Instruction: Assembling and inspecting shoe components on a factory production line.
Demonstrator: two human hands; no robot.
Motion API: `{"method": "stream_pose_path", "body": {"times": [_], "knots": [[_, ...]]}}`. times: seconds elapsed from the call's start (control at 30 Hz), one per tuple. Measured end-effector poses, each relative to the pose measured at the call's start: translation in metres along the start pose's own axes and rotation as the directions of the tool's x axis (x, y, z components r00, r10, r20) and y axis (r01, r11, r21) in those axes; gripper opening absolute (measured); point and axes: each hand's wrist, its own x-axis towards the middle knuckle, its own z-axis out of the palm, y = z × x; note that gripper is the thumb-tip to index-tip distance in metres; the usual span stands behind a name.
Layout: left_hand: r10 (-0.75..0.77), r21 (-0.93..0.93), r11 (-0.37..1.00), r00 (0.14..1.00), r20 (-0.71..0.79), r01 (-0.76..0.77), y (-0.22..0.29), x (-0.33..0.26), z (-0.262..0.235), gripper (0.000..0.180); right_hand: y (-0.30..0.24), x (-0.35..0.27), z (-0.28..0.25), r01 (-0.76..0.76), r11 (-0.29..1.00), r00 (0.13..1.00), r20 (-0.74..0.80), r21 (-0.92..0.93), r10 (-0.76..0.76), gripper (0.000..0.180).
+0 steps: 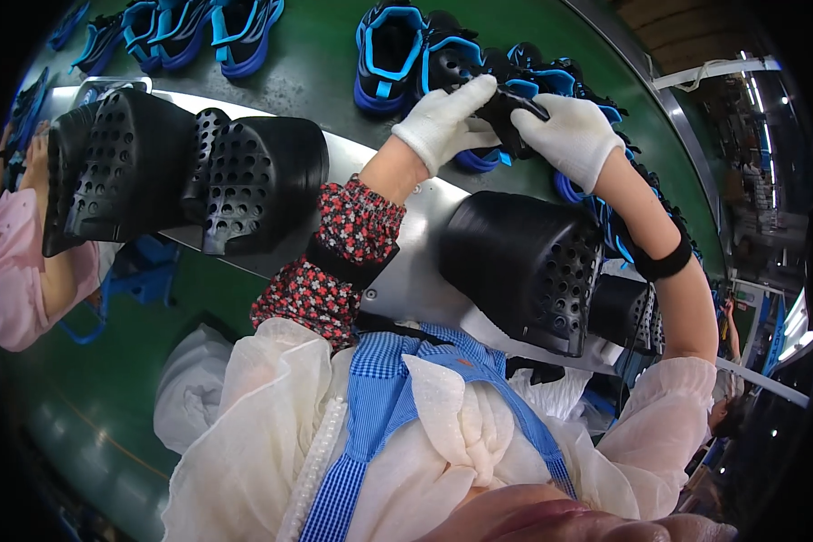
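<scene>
- Black piece (pixel 508 128) between both gloved hands, above the far side of the bench; outline half covered by gloves, merges with dark shoes behind – exact shape hard to make out.
- Right hand (pixel 569 134): fingers folded closed on the black piece, fingertips partly hidden.
- Left hand (pixel 450 119): half open, fingers spread at the piece's other side, touching it; can't tell if it grips.
- Shoes (pixel 391 56) just beyond the hands, black and blue, overlapping; several behind the gloves and right forearm, only bits visible.
- Second shoe group (pixel 244 41) upper left, cut off by the top edge.
- Open room: bare green surface (pixel 321 68) between the shoe groups; bare silver ledge (pixel 415 244) nearer the body.
- Metal rail (pixel 686 135) bounds the green surface on the right.
- In the way: perforated black forms (pixel 266 172) left of the left forearm; large black form (pixel 519 262) near the right forearm, a smaller one (pixel 616 312) partly behind it.
- Pink sleeve (pixel 14 262) of another person at far left, cut by the dark rim.
- Plastic bag (pixel 194 384) low left, partly covered by the wearer's sleeve.
</scene>
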Motion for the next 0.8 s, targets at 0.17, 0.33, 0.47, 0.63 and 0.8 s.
{"method": "stream_pose_path", "body": {"times": [0.17,0.33,0.47,0.63,0.8], "knots": [[0.445,0.992,0.115,0.896,0.003,-0.060,-0.007,0.001,-0.025,0.044,0.016,0.038,-0.001,-0.087,0.995,0.983,0.164,0.047,0.078,0.042],[0.495,0.972,-0.235,0.862,0.109,0.013,-0.020,0.018,-0.051,0.026,-0.003,0.076,-0.007,-0.286,0.915,0.912,0.373,0.284,0.169,0.036],[0.415,0.953,-0.303,0.901,0.126,0.006,-0.025,0.031,-0.035,0.021,-0.008,0.108,0.004,0.072,0.976,0.987,0.159,-0.205,-0.039,0.046],[0.202,0.921,-0.354,0.975,-0.095,0.163,-0.012,0.029,-0.024,0.024,-0.042,0.126,0.041,-0.073,0.963,0.994,0.062,-0.259,0.092,0.035],[-0.116,0.885,-0.374,0.933,-0.342,0.277,0.006,0.053,-0.026,0.037,-0.043,0.146,0.068,0.248,0.875,0.943,0.309,-0.416,-0.121,0.030]]}}
